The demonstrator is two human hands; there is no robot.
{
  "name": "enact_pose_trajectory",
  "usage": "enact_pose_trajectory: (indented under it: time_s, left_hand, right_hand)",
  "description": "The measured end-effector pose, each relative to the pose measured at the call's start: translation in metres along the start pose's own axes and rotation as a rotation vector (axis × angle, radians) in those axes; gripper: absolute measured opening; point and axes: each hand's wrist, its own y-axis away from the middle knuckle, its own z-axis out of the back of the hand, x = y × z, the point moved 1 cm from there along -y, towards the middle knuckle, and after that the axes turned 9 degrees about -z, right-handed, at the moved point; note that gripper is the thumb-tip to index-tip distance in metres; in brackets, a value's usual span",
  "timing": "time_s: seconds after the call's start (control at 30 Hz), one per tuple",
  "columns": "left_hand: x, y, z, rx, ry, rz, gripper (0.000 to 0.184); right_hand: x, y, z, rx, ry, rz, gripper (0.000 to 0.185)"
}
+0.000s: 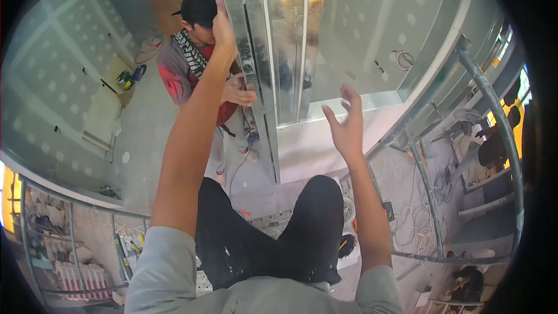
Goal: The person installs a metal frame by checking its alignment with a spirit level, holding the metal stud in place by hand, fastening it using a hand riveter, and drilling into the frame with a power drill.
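My left hand (224, 32) is raised against the side of a tall metal frame (256, 75). Its thumb points up, while the other fingers are mostly hidden at the frame's edge. My right hand (347, 125) is in the air to the right of the frame, open, with thumb and fingers apart and slightly blurred. It holds nothing. Left of the frame stands a co-worker (189, 58) in a black cap, whose hand (238, 92) touches the frame below my left hand. Shiny vertical metal channels (285, 40) stand just right of the frame, above a white ledge (308, 145).
I am perched high, with dark trousers (264, 238) below me. Curved metal rails (494, 99) run along both sides. Cables (418, 227) and clutter lie on the floor at right. Tubes (81, 279) and tools are at lower left. Boarded walls (58, 87) surround the space.
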Motion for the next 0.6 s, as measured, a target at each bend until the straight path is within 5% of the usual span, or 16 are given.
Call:
enact_pose_trajectory:
  time_s: [0.17, 0.33, 0.4, 0.47, 0.53, 0.6]
  left_hand:
    - [0.01, -0.002, 0.006, -0.101, -0.171, -0.015, 0.074]
    - [0.01, -0.005, 0.008, -0.024, -0.119, -0.059, 0.079]
    - [-0.011, 0.003, 0.005, 0.121, -0.452, -0.192, 0.074]
    - [0.004, -0.011, 0.028, 0.176, -0.621, -0.731, 0.056]
    - [-0.025, 0.008, 0.022, 0.066, -0.938, -0.726, 0.044]
    - [-0.047, 0.045, 0.025, 0.047, -0.864, -0.673, 0.036]
  right_hand:
    - [0.018, -0.084, -0.11, -0.171, 0.09, 0.187, 0.106]
    - [0.014, -0.097, -0.139, -0.303, 0.099, 0.176, 0.118]
    - [0.014, -0.099, -0.131, -0.178, -0.016, 0.055, 0.123]
    - [0.003, -0.105, -0.135, -0.198, -0.003, 0.102, 0.125]
    - [-0.002, -0.107, -0.135, -0.228, 0.007, 0.166, 0.127]
    - [0.001, -0.106, -0.132, -0.202, -0.114, 0.084, 0.123]
